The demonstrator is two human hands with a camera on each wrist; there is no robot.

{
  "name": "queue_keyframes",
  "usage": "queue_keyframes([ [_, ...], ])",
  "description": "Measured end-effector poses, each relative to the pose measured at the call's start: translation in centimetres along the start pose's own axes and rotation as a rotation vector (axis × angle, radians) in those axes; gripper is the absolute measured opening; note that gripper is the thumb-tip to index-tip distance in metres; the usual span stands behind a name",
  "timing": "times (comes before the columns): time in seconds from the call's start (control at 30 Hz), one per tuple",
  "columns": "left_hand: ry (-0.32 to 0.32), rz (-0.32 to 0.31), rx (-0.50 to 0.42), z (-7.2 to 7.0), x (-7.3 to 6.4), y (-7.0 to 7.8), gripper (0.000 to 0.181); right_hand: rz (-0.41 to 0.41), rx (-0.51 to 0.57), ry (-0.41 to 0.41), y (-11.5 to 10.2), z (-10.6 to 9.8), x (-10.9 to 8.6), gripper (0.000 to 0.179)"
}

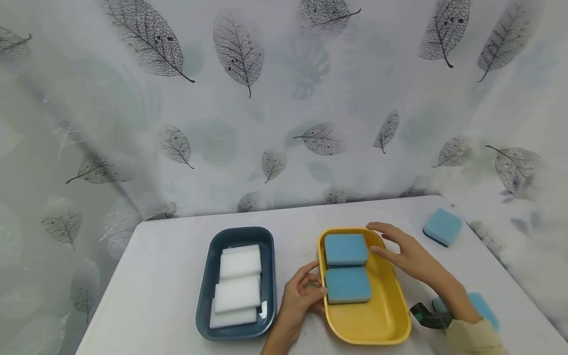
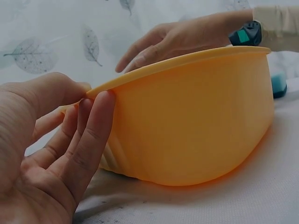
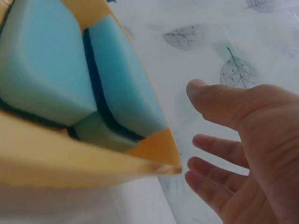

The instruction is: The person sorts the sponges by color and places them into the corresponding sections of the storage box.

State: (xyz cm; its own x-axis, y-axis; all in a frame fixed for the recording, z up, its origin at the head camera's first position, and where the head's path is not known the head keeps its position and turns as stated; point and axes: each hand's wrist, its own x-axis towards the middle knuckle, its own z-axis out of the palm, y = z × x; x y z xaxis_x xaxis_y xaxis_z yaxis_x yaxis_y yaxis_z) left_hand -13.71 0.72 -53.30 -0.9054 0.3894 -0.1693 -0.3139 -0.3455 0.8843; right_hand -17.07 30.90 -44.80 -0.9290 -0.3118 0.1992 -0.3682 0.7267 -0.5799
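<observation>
A yellow tub (image 1: 385, 296) holds blue sponges (image 1: 347, 285) with dark undersides, laid along its left half. In the right wrist view, one more sponge (image 3: 105, 131) shows beneath the upper ones. My left hand (image 1: 295, 301) pinches the tub's left rim between thumb and fingers, with the fingertips against the outer wall in the left wrist view. Over the tub's far right corner, my right hand (image 1: 406, 251) has its fingers spread and nothing in them. The right wrist view has this hand (image 3: 247, 140) apart from the rim, thumb and fingers separated.
Left of the tub stands a dark blue tray (image 1: 206, 286) with several white sponges (image 1: 239, 293). A blue sponge (image 1: 443, 226) lies at the table's far right corner. Another blue sponge (image 1: 483, 306) is partly hidden behind the right forearm. A leaf-patterned curtain (image 1: 284, 108) hangs behind the white table (image 1: 164, 276).
</observation>
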Motion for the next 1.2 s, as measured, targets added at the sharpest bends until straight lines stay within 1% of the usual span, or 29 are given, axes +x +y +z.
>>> queue_keyframes([
  [0.17,-0.004,-0.007,-0.004,-0.2,0.0,0.1,0.067,0.116,0.036,0.027,1.0,-1.3,-0.3,0.060],
  [0.3,0.002,-0.011,-0.005,-0.1,-0.1,0.1,0.068,0.205,0.069,0.108,2.1,-2.2,-0.4,0.067],
  [0.43,-0.007,0.004,-0.002,0.0,0.1,0.1,0.067,0.281,0.119,0.246,3.1,-2.9,-0.5,0.069],
  [0.57,-0.012,0.014,-0.002,0.0,0.3,0.1,0.066,0.360,0.127,0.400,3.9,-2.8,-0.6,0.066],
  [0.6,-0.011,0.013,-0.003,-0.1,0.3,0.1,0.066,0.393,0.128,0.434,4.1,-2.7,-0.7,0.065],
  [0.67,-0.008,0.007,-0.004,-0.2,0.2,0.0,0.067,0.483,0.145,0.501,4.4,-2.3,-0.7,0.064],
  [0.73,-0.002,0.000,-0.001,-0.3,0.1,-0.1,0.067,0.571,0.197,0.567,4.7,-2.1,-0.7,0.064],
  [0.8,0.002,-0.006,0.002,-0.4,0.1,-0.1,0.067,0.646,0.280,0.640,5.1,-2.0,-0.6,0.062],
  [0.83,0.004,-0.009,0.003,-0.4,0.1,-0.1,0.068,0.667,0.318,0.683,5.3,-1.9,-0.6,0.062],
  [0.97,0.008,-0.009,0.009,-0.5,0.1,0.0,0.068,0.683,0.414,0.818,6.2,-1.7,-0.7,0.061],
  [1.07,0.010,-0.007,0.009,-0.5,0.2,0.1,0.068,0.711,0.410,0.860,6.9,-1.7,-0.8,0.065],
  [1.2,0.005,-0.021,0.006,-0.2,0.1,0.1,0.068,0.812,0.395,0.862,7.8,-1.7,-1.2,0.072],
])
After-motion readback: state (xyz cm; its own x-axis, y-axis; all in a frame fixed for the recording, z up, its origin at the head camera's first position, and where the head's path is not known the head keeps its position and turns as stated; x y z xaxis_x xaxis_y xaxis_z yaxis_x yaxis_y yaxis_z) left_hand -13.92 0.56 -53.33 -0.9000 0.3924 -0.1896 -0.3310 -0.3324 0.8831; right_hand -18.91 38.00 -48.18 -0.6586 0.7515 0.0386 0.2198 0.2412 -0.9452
